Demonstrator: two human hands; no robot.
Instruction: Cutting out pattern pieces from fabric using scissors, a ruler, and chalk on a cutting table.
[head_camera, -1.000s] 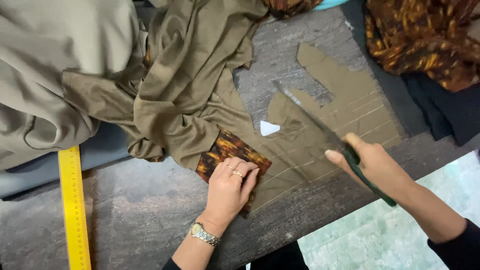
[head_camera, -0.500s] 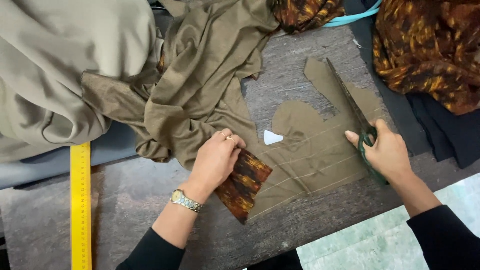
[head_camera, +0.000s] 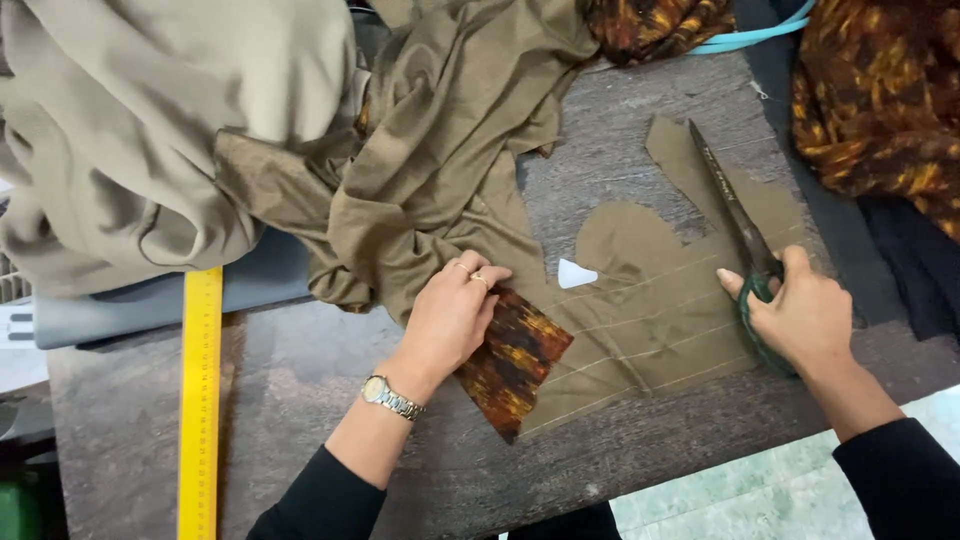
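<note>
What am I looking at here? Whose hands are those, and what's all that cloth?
The camera sits on a person's head and looks down at their own two hands. The left hand presses on a small orange-and-brown patterned piece and olive cloth marked with pale lines. The right hand holds big scissors, blades shut, lying on that cloth. Everything rests on a dark wooden table. A yellow ruler lies at the left, and a small white chalk sits on the cloth.
</note>
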